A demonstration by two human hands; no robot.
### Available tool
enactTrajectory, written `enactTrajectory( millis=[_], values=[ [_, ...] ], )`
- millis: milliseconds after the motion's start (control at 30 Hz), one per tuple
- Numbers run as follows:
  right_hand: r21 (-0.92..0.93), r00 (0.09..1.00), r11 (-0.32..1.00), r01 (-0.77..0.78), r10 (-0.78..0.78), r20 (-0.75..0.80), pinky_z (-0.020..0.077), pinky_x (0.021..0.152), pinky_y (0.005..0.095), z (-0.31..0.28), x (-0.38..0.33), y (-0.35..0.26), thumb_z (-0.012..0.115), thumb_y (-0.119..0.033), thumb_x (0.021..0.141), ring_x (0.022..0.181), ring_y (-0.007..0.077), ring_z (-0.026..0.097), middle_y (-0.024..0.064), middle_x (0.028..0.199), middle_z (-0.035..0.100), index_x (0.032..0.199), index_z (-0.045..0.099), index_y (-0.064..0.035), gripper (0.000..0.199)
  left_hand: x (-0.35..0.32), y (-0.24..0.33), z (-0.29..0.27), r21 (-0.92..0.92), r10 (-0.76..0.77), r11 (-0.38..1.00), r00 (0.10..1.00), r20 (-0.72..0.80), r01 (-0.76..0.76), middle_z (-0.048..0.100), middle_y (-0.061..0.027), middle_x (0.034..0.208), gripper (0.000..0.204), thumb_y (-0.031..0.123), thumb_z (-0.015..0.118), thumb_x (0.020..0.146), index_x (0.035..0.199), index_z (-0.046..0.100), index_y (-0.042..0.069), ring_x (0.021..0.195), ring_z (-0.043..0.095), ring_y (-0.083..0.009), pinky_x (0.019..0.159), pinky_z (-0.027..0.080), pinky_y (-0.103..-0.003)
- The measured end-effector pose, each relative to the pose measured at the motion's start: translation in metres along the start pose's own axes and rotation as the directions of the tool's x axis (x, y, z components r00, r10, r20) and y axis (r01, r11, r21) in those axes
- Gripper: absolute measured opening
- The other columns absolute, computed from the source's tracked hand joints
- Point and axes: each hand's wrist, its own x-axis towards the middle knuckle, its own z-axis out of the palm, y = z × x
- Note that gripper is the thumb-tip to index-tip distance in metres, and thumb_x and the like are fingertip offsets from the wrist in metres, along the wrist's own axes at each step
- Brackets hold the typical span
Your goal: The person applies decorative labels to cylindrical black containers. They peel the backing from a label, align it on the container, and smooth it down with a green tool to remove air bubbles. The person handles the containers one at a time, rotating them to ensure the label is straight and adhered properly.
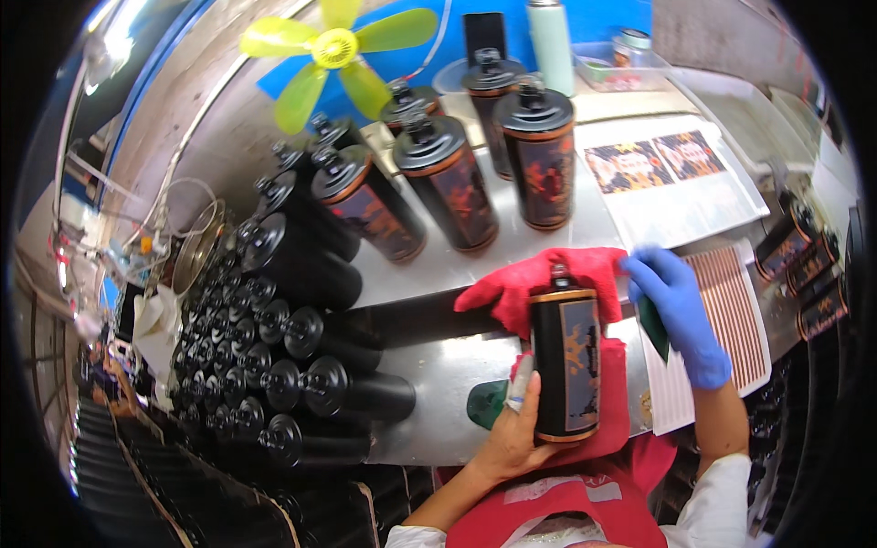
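In the head view, the left hand [518, 437] has its fingers around a labelled black bottle [559, 365] over a red cloth [498, 285], near side; the gloved right hand [671, 294] seemingly pinches a green blade [652, 327]. Far labelled bottles [537, 169] look done, plain bottles [315, 274] at left remaining.

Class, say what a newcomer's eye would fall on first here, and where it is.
Probably the yellow-green fan at the upper left. Next, the blue-gloved right hand, right of centre, holding a dark green tool, and the red cloth behind the black bottle in the left hand. Dark bottles crowd the left side.
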Motion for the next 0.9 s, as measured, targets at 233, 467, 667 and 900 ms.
enactTrajectory(
  millis=[233,467,667,900],
  values=[
    [-0.686,0.857,0.696,0.212,0.205,0.473,0.0495,0.075,0.0315,0.05,0.078,-0.055,0.061,-0.03,0.083,0.075,0.02,0.064,0.0126,0.082,0.068,0.096,0.068,-0.0017,0.032,-0.01,0.027,-0.077,0.696,0.215,0.712,0.915,-0.34,0.091,0.041,-0.035,0.13,0.069,0.039,0.075,0.076,0.124,0.052,-0.005,0.118,0.044,-0.0517,0.103,0.033,-0.056],
    [-0.737,0.876,0.656,0.163,0.248,0.415,0.0472,0.066,0.027,0.056,0.077,-0.06,0.066,-0.029,0.082,0.067,0.0116,0.057,0.0061,0.071,0.064,0.087,0.069,0.0007,0.031,-0.009,0.021,-0.172,0.621,0.165,0.479,0.632,-0.757,0.62,0.051,-0.024,0.125,0.038,0.009,0.069,0.08,0.115,0.057,-0.001,0.11,0.052,-0.0406,0.093,0.043,-0.043],
    [-0.701,0.862,0.71,0.068,0.312,0.399,0.0454,0.058,0.0236,0.051,0.032,-0.087,0.071,-0.024,0.08,0.059,0.0058,0.053,0.0003,0.063,0.061,0.078,0.068,-0.0018,0.022,-0.022,0.025,-0.183,0.329,0.061,0.754,0.439,-0.896,0.568,0.061,-0.0172,0.097,0.018,0.005,0.067,0.082,0.097,0.059,0.0,0.087,0.058,-0.0356,0.081,0.047,-0.04],
    [-0.528,0.683,0.466,0.71,-0.27,0.679,0.047,0.05,0.0308,0.114,-0.041,-0.137,0.073,-0.018,0.076,0.053,0.0261,0.059,0.0087,0.061,0.059,0.073,0.064,-0.0075,0.014,-0.037,0.034,-0.198,0.618,-0.026,0.479,0.714,-0.7,0.623,0.056,-0.017,0.087,0.019,0.019,0.071,0.078,0.087,0.061,0.005,0.085,0.054,-0.0375,0.068,0.046,-0.044]
  ],
)
